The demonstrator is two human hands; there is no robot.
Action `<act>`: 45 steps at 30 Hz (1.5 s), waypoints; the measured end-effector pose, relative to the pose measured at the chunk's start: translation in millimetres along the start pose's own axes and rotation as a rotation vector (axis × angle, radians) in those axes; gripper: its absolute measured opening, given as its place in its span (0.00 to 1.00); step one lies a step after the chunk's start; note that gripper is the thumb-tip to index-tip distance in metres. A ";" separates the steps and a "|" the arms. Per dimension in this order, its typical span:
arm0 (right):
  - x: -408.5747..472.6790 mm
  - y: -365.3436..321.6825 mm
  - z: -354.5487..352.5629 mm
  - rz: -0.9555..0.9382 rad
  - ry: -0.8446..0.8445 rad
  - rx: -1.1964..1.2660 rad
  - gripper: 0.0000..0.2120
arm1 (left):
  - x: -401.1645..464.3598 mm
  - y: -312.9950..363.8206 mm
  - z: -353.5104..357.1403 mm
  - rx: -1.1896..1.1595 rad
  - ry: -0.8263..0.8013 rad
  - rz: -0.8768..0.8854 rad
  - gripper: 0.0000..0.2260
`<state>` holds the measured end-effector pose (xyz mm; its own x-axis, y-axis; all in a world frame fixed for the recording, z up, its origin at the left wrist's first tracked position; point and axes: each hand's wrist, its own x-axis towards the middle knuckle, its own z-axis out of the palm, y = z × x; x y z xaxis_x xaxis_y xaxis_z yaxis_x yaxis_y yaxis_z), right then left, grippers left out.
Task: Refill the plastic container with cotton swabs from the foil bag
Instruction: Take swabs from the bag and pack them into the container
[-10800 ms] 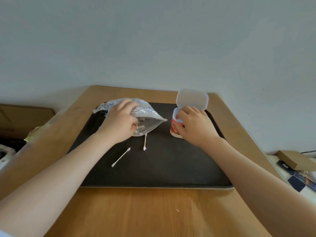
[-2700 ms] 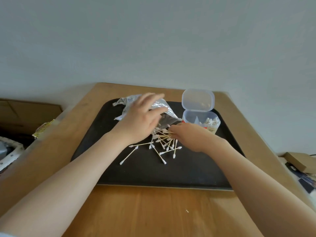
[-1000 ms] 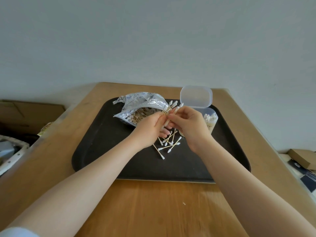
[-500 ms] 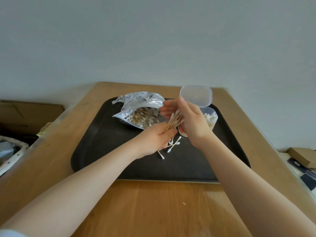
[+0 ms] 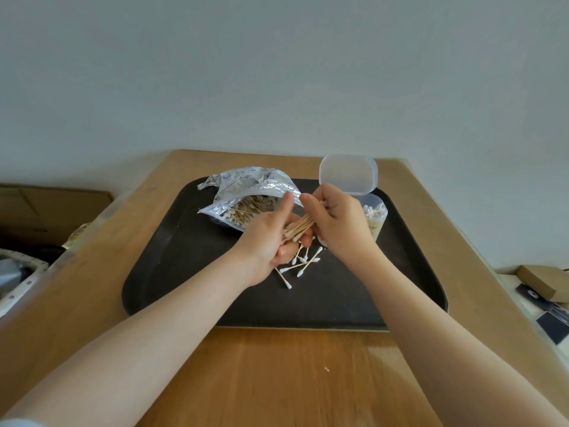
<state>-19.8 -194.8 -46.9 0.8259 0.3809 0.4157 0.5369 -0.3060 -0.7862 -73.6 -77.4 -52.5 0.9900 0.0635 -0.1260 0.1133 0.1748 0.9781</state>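
A bundle of wooden-stemmed cotton swabs is held between both hands above the black tray. My left hand cups its lower end, thumb up. My right hand grips its upper end. The silver foil bag lies open at the tray's back left, with many swabs visible inside. The clear plastic container stands behind my right hand, lid flipped up, white swab tips showing in it. Several loose swabs lie on the tray under my hands.
The tray rests on a wooden table against a pale wall. A cardboard box and dark items sit off the table's right edge. Cardboard and clutter lie past the left edge.
Both hands gathered swabs off the tray into one bundle and lifted it. Since half a second ago the bundle has tilted flatter and my left thumb has risen beside it.
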 end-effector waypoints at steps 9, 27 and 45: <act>-13.9 6.1 10.3 -0.231 0.113 -0.226 0.12 | 10.5 2.7 25.6 -0.254 0.436 -0.085 0.22; 53.1 47.9 -93.3 0.096 0.261 -0.150 0.10 | 68.5 -7.8 30.2 1.217 0.128 0.501 0.14; 18.4 76.0 -67.6 -0.378 -0.189 -0.975 0.17 | 56.0 -40.1 14.4 1.410 0.168 1.054 0.05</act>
<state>47.8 -270.0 -68.1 0.5817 0.7009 0.4128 0.7279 -0.6751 0.1204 -21.4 -95.0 -96.4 0.6747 -0.3133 0.6682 -0.4386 -0.8984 0.0216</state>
